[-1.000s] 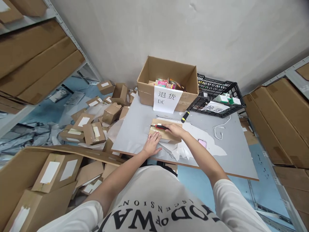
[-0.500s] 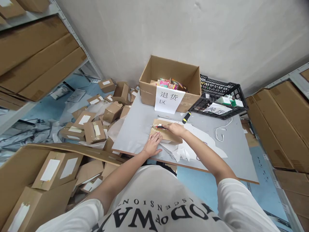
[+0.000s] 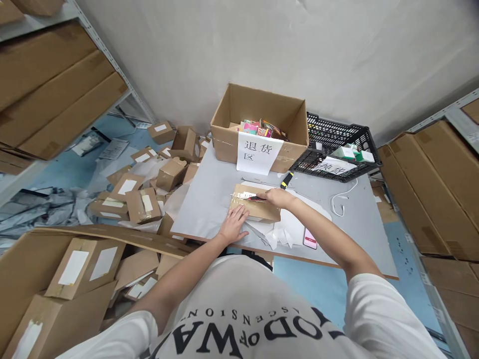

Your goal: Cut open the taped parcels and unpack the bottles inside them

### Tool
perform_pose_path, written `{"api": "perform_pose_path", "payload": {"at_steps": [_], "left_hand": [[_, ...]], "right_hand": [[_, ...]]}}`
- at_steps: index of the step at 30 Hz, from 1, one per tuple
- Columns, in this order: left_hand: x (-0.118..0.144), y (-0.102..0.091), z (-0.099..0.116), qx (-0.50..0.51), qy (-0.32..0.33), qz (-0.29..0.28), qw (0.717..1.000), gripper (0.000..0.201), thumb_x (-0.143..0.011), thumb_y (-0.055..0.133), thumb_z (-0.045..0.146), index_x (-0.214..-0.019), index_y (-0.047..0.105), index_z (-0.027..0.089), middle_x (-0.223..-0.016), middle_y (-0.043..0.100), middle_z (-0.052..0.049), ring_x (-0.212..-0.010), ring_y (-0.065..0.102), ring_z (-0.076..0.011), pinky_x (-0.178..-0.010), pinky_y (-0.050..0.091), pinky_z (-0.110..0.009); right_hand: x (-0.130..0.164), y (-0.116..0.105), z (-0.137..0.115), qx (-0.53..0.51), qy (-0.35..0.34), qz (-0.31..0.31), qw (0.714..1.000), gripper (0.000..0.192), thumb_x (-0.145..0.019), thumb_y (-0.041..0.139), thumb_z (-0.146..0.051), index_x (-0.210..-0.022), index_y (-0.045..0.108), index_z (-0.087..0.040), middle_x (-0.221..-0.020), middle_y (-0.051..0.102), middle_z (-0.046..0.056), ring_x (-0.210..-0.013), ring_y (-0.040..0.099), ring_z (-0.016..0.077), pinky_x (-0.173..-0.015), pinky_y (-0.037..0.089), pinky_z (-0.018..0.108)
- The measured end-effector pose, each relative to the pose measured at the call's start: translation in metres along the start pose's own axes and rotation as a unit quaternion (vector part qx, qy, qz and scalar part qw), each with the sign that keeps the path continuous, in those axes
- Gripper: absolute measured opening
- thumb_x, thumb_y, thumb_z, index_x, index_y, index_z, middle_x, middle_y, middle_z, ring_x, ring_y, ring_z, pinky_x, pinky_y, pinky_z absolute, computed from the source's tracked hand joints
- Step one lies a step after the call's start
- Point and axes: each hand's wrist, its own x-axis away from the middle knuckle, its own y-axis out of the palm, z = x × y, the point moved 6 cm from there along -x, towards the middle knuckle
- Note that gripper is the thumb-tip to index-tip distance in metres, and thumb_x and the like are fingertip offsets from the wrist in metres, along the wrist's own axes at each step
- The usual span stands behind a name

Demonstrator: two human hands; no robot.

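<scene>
A small flat cardboard box (image 3: 258, 210), taped along its top, lies on the grey table (image 3: 209, 189). My left hand (image 3: 234, 223) lies flat, fingers apart, on the box's near left corner and presses it down. My right hand (image 3: 279, 198) is shut on a red and black utility knife (image 3: 256, 198) whose tip rests on the tape seam at the box's top. White wrapping paper (image 3: 284, 232) lies crumpled under and in front of the box.
Behind stand an open carton (image 3: 262, 127) with a white paper label and colourful packets, and a black plastic crate (image 3: 337, 149). A yellow-black tool (image 3: 287, 180), a white cable (image 3: 339, 202) and a pink phone (image 3: 310, 238) lie on the table. Many small cartons (image 3: 142, 192) litter the floor at left; shelving flanks both sides.
My right hand has drawn the knife to the right along the box's tape seam. My left hand stays on the box. The pink phone shows again past my forearm.
</scene>
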Motion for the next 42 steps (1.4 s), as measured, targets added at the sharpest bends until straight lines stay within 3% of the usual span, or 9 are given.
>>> {"api": "perform_pose_path", "payload": {"at_steps": [11,23,27,30,32,34,36,39,42], "left_hand": [[-0.001,0.001,0.0,0.001,-0.007,0.002,1.0,0.084,-0.072,0.064,0.05,-0.143,0.034,0.018,-0.151,0.03,-0.016,-0.141,0.021,-0.0323,-0.114,0.013,-0.05],[-0.002,0.001,0.001,-0.012,-0.003,0.008,1.0,0.084,-0.072,0.064,0.051,-0.143,0.034,0.018,-0.15,0.031,-0.016,-0.14,0.023,-0.0326,-0.114,0.013,-0.051],[-0.004,-0.003,0.003,-0.014,-0.005,0.014,1.0,0.078,-0.073,0.063,0.05,-0.139,0.04,0.016,-0.148,0.034,-0.018,-0.138,0.026,-0.034,-0.112,0.016,-0.051],[-0.009,-0.012,0.005,-0.016,-0.009,0.026,1.0,0.066,-0.076,0.06,0.047,-0.133,0.046,0.018,-0.141,0.043,-0.017,-0.133,0.035,-0.0339,-0.108,0.023,-0.05],[-0.016,-0.018,0.005,-0.018,-0.012,0.03,0.999,0.059,-0.078,0.057,0.049,-0.129,0.05,0.019,-0.134,0.049,-0.017,-0.126,0.042,-0.0329,-0.105,0.028,-0.049],[-0.025,-0.024,0.002,-0.024,-0.016,0.032,0.999,0.06,-0.078,0.056,0.054,-0.127,0.051,0.019,-0.13,0.051,-0.017,-0.123,0.044,-0.0327,-0.105,0.028,-0.048],[-0.037,-0.029,-0.002,-0.033,-0.017,0.038,0.999,0.07,-0.074,0.057,0.06,-0.129,0.049,0.017,-0.135,0.047,-0.019,-0.127,0.04,-0.0342,-0.108,0.023,-0.049],[-0.054,-0.031,-0.009,-0.042,-0.019,0.039,0.998,0.091,-0.067,0.06,0.067,-0.138,0.04,0.014,-0.149,0.029,-0.021,-0.138,0.024,-0.0366,-0.113,0.011,-0.052],[-0.067,-0.027,-0.014,-0.048,-0.031,0.016,0.998,0.103,-0.064,0.058,0.072,-0.143,0.032,0.011,-0.153,0.018,-0.022,-0.141,0.013,-0.0382,-0.112,0.003,-0.057]], "right_hand": [[0.099,0.025,0.083,0.008,0.117,-0.05,0.992,0.049,-0.084,0.056,-0.016,-0.129,0.055,-0.034,-0.097,0.071,0.008,-0.084,0.067,0.0241,-0.07,0.044,0.029],[0.145,0.034,0.095,-0.079,0.15,0.009,0.985,0.048,-0.086,0.052,-0.018,-0.132,0.052,-0.032,-0.106,0.07,0.005,-0.093,0.065,0.0224,-0.075,0.045,0.028],[0.174,0.057,0.103,-0.177,0.169,0.095,0.965,0.047,-0.088,0.051,-0.025,-0.135,0.049,-0.03,-0.121,0.064,0.005,-0.102,0.063,0.0229,-0.082,0.048,0.031],[0.182,0.095,0.101,-0.34,0.234,0.189,0.891,0.052,-0.089,0.05,-0.035,-0.139,0.045,-0.023,-0.114,0.067,0.008,-0.081,0.066,0.0198,-0.073,0.052,0.032],[0.176,0.125,0.091,-0.463,0.263,0.253,0.808,0.062,-0.088,0.049,-0.042,-0.143,0.037,-0.018,-0.1,0.07,0.009,-0.057,0.06,0.0135,-0.057,0.052,0.029],[0.163,0.151,0.077,-0.563,0.272,0.29,0.725,0.073,-0.084,0.052,-0.047,-0.147,0.027,-0.02,-0.096,0.069,0.008,-0.048,0.052,0.0096,-0.042,0.045,0.024],[0.15,0.168,0.063,-0.628,0.269,0.31,0.661,0.081,-0.08,0.057,-0.05,-0.148,0.024,-0.023,-0.097,0.068,0.008,-0.045,0.049,0.0079,-0.036,0.039,0.021],[0.139,0.179,0.052,-0.686,0.264,0.331,0.592,0.083,-0.076,0.062,-0.052,-0.147,0.028,-0.024,-0.1,0.067,0.009,-0.046,0.048,0.0068,-0.035,0.037,0.02],[0.135,0.183,0.048,-0.717,0.256,0.339,0.552,0.084,-0.074,0.065,-0.052,-0.146,0.03,-0.025,-0.102,0.067,0.009,-0.046,0.049,0.0067,-0.035,0.035,0.02]]}}
